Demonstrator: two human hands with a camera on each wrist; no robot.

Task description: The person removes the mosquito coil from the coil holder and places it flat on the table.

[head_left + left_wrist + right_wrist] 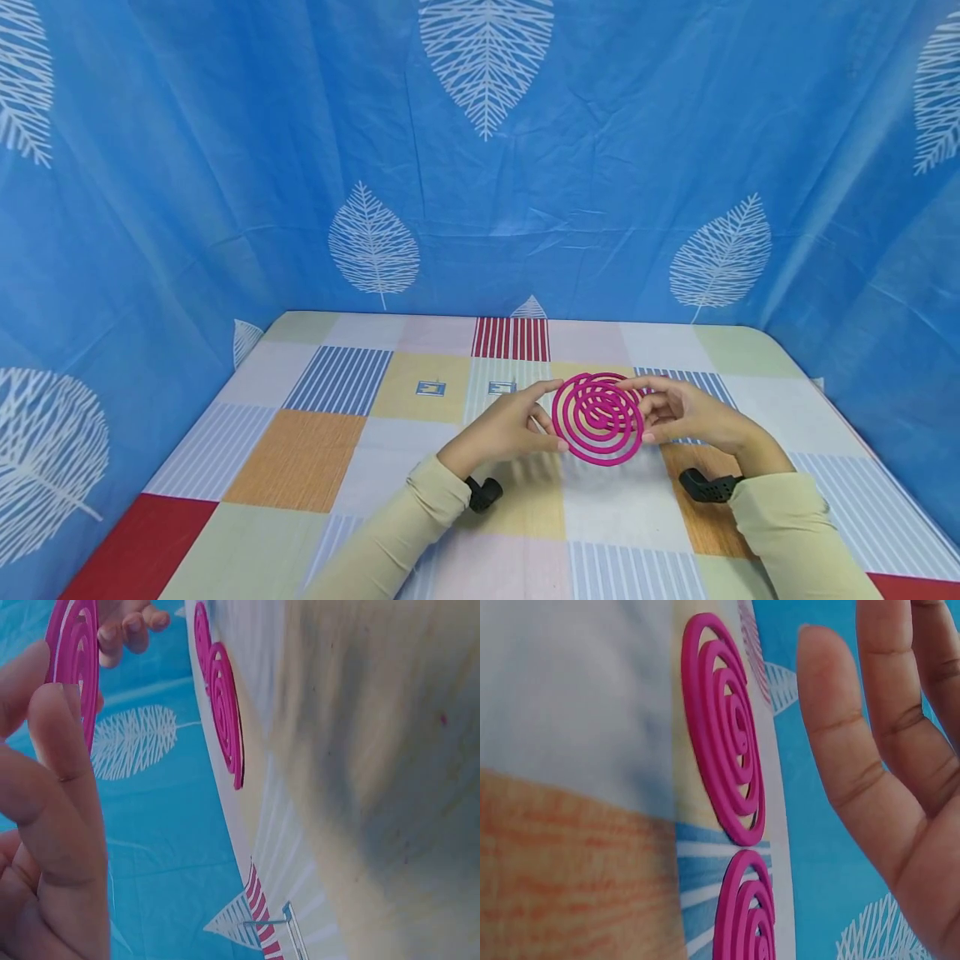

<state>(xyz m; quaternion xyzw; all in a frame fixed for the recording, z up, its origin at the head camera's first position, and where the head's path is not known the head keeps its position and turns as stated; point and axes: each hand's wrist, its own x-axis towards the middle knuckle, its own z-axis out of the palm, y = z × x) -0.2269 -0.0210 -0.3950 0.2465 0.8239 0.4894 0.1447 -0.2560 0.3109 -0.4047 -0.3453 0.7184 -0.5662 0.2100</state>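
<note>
A flat magenta spiral disc (pixel 572 433) is raised above the table, its face turned toward the head camera. My left hand (pixel 513 425) pinches its left edge; in the left wrist view the thumb and a finger (pixel 56 727) meet on the same disc (pixel 86 667). On the other side, my right hand (pixel 693 417) is spread around the right edge, thumb tip close to the rim. The right wrist view shows that hand's fingers (pixel 889 697) apart, with nothing between them. Two similar magenta spirals lie on the cloth behind, one (pixel 694 705) beside the other (pixel 724 922).
A patchwork-patterned cloth (pixel 285 458) covers the table. Blue curtains (pixel 585 208) with white leaf prints rise at the back and both sides. Dark wrist mounts (pixel 708 486) sit below the sleeves' cuffs.
</note>
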